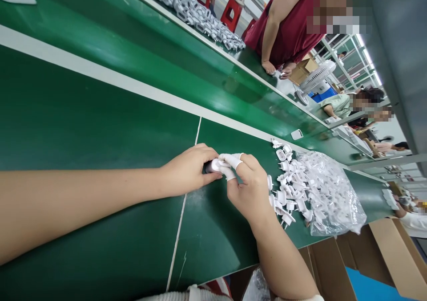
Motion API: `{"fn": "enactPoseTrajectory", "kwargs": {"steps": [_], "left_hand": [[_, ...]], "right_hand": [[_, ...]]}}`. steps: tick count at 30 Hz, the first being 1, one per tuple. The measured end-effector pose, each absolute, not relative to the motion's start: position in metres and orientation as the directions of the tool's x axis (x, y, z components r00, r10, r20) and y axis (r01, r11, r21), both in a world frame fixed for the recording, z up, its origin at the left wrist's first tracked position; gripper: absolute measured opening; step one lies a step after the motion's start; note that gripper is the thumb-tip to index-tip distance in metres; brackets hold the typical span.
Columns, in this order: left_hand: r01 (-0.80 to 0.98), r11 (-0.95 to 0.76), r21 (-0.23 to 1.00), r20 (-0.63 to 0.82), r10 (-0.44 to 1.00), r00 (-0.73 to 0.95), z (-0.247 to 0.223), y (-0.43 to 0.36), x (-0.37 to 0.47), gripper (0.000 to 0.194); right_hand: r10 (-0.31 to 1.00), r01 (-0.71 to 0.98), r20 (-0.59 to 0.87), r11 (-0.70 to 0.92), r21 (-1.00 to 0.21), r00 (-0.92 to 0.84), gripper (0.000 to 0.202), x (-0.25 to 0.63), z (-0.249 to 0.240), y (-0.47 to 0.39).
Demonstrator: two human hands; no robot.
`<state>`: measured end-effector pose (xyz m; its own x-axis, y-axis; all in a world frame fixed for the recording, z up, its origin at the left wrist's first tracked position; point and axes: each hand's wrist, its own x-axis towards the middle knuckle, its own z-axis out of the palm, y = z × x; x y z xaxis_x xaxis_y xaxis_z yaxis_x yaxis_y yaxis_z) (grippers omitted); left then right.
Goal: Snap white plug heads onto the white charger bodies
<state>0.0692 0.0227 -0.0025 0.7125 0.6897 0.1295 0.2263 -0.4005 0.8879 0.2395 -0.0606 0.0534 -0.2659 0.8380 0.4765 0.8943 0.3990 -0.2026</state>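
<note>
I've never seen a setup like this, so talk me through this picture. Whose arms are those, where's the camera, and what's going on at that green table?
There's no machine here: those are a person's own two arms, seen by a camera worn on that person's head, looking forward and down. The left hand and the right hand meet over the green table, both on a small white-and-dark piece, mostly hidden by fingers. White covers wrap some of the right fingertips. To the right lie loose white plug-like pieces, beside a clear plastic bag full of similar ones. Across the way, a person in red stands by another pile of white pieces.
</note>
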Motion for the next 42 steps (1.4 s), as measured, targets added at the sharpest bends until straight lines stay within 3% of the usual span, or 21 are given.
{"fn": "enactPoseTrajectory", "kwargs": {"steps": [5,11,17,20,24,26,27,29,32,37,42], "left_hand": [[0.226,-0.42,0.879,0.149,0.692,0.707,-0.004,0.022,0.07,0.03],[0.246,-0.421,0.873,0.148,0.71,0.689,-0.002,0.021,0.072,0.032],[0.25,-0.444,0.86,0.187,0.732,0.655,-0.006,0.015,0.072,0.045],[0.278,-0.45,0.848,0.191,0.75,0.633,-0.012,0.011,0.071,0.054],[0.344,-0.468,0.814,0.159,0.749,0.643,-0.015,0.011,0.07,0.052],[0.363,-0.455,0.813,0.142,0.76,0.634,-0.011,0.021,0.071,0.053],[0.384,-0.444,0.81,0.136,0.778,0.613,-0.007,0.029,0.071,0.054],[0.469,-0.416,0.779,0.135,0.842,0.522,0.004,0.053,0.073,0.055],[0.661,-0.344,0.667,0.129,0.927,0.352,0.018,0.103,0.076,0.061],[0.79,-0.203,0.579,0.141,0.979,0.148,0.024,0.177,0.079,0.069],[0.783,-0.195,0.59,0.16,0.979,0.123,0.008,0.202,0.076,0.066]], "right_hand": [[0.829,0.936,0.506,0.334,-0.108,-0.238,0.031,0.234,0.051,-0.061],[0.845,0.955,0.5,0.278,-0.106,-0.191,0.032,0.237,0.046,-0.063],[0.927,0.95,0.366,0.186,-0.252,-0.084,0.031,0.237,0.041,-0.067],[0.947,0.929,0.319,0.145,-0.34,-0.031,0.042,0.234,0.036,-0.07],[0.968,0.741,0.251,0.16,-0.652,0.011,0.073,0.248,0.031,-0.064],[0.977,0.644,0.212,0.139,-0.752,0.037,0.075,0.267,0.033,-0.056],[0.977,0.662,0.193,0.089,-0.744,0.085,0.07,0.28,0.036,-0.052],[0.948,0.8,0.176,-0.113,-0.59,0.264,0.056,0.305,0.043,-0.046],[0.887,0.826,0.134,-0.345,-0.446,0.443,0.054,0.333,0.049,-0.042],[0.862,0.813,0.006,-0.476,-0.336,0.507,0.065,0.348,0.039,-0.034],[0.863,0.817,-0.078,-0.499,-0.289,0.5,0.058,0.361,0.027,-0.024]]}}
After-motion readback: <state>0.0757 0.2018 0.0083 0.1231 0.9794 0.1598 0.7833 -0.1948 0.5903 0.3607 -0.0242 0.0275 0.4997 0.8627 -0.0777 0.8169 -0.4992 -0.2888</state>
